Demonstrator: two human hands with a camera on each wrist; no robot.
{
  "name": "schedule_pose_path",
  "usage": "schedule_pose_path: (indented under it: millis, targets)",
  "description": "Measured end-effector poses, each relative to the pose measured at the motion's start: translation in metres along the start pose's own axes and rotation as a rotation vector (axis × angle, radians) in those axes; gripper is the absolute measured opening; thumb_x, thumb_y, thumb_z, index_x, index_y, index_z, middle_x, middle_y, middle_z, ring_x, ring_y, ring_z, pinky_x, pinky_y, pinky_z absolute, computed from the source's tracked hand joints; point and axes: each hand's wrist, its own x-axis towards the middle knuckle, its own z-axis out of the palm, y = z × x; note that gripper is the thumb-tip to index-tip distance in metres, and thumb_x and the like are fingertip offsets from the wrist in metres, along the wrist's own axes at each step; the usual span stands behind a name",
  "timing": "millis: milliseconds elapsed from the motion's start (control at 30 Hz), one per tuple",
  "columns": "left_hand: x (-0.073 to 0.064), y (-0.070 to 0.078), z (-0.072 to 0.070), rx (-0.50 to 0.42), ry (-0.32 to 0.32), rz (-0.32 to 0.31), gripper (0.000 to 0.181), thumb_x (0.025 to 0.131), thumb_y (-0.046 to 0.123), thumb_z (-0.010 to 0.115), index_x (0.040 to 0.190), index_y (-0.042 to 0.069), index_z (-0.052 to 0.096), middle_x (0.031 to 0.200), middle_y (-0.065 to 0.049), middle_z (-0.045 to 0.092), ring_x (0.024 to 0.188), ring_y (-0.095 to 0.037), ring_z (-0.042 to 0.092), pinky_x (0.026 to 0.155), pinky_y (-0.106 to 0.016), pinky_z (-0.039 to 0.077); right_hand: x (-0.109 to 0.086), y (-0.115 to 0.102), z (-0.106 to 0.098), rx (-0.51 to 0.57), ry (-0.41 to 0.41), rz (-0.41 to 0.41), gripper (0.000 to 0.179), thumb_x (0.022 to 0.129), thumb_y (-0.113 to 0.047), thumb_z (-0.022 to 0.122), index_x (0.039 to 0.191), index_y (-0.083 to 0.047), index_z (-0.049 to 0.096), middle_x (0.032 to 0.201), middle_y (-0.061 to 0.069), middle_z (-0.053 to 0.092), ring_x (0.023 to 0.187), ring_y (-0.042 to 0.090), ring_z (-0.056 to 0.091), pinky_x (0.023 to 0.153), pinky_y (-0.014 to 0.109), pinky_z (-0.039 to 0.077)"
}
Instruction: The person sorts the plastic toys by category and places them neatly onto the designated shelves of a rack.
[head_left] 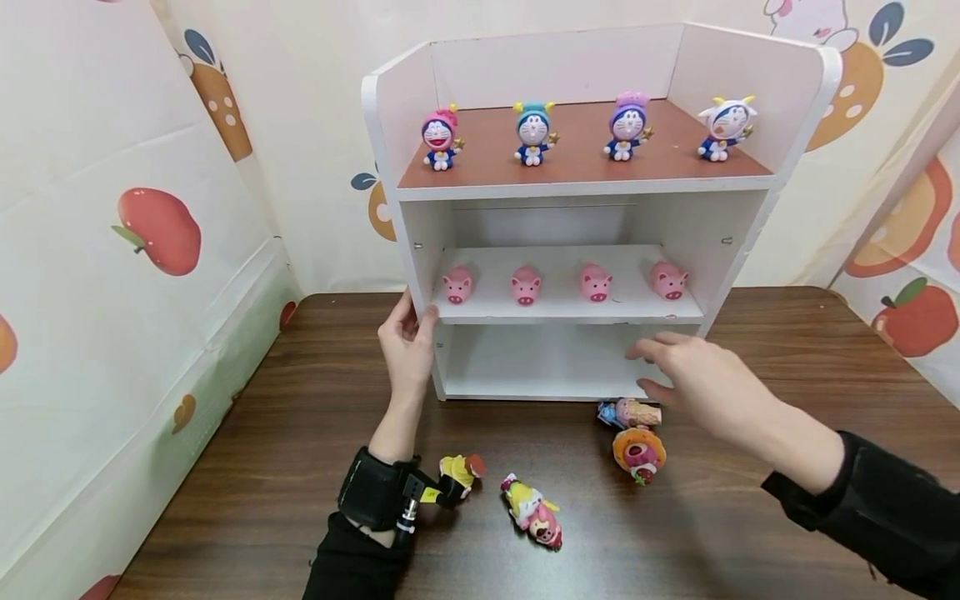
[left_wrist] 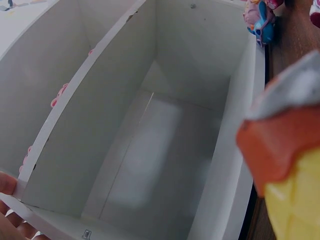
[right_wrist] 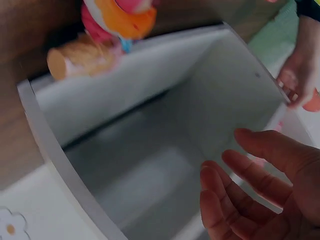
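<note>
Left hand [head_left: 407,350] is pinching that boxy white shelf unit [head_left: 525,192], right hand [head_left: 708,379] loosely spread near chunky figurines [head_left: 640,455], woodgrain bench [head_left: 300,467].

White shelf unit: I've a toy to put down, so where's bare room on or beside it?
The bottom shelf, below the pink pig figurines, is bare between its side panels; so is the wooden tabletop between the left forearm and the left wall. It's crowded at the front right of the unit, where two figurines lie near the right hand.
</note>
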Motion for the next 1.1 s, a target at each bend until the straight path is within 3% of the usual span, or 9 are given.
schedule_pose_path:
  millis: [400, 833, 1100]
  targets:
    - [-0.001, -0.001, 0.000, -0.017, -0.003, -0.008, 0.041, 0.081, -0.010, 0.050, 0.122, -0.008, 0.047, 0.120, -0.023, 0.050, 0.107, -0.026, 0.050, 0.087, -0.034, 0.041, 0.004, 0.015, 0.041, 0.110, -0.216, 0.070, 0.026, 0.069, -0.014, 0.075, 0.090, -0.005, 0.063, 0.082, 0.004, 0.061, 0.071, 0.020, 0.057, 0.058, 0.036, 0.047]
    - [0.000, -0.001, 0.000, 0.001, -0.003, -0.002, 0.041, 0.081, -0.009, 0.049, 0.122, -0.008, 0.048, 0.120, -0.022, 0.051, 0.106, -0.025, 0.051, 0.086, -0.034, 0.041, 0.018, 0.032, 0.059, 0.135, -0.440, 0.109, 0.031, 0.070, -0.017, 0.074, 0.092, 0.001, 0.062, 0.086, 0.013, 0.062, 0.068, 0.020, 0.055, 0.057, 0.036, 0.047]
    - [0.001, -0.002, 0.000, 0.003, 0.004, -0.001, 0.041, 0.081, -0.010, 0.049, 0.122, -0.008, 0.048, 0.120, -0.022, 0.051, 0.106, -0.025, 0.051, 0.086, -0.033, 0.042, 0.024, 0.036, 0.066, 0.181, -0.549, 0.141, 0.023, 0.072, -0.015, 0.072, 0.086, 0.000, 0.062, 0.071, 0.004, 0.054, 0.059, 0.016, 0.047, 0.050, 0.028, 0.039]
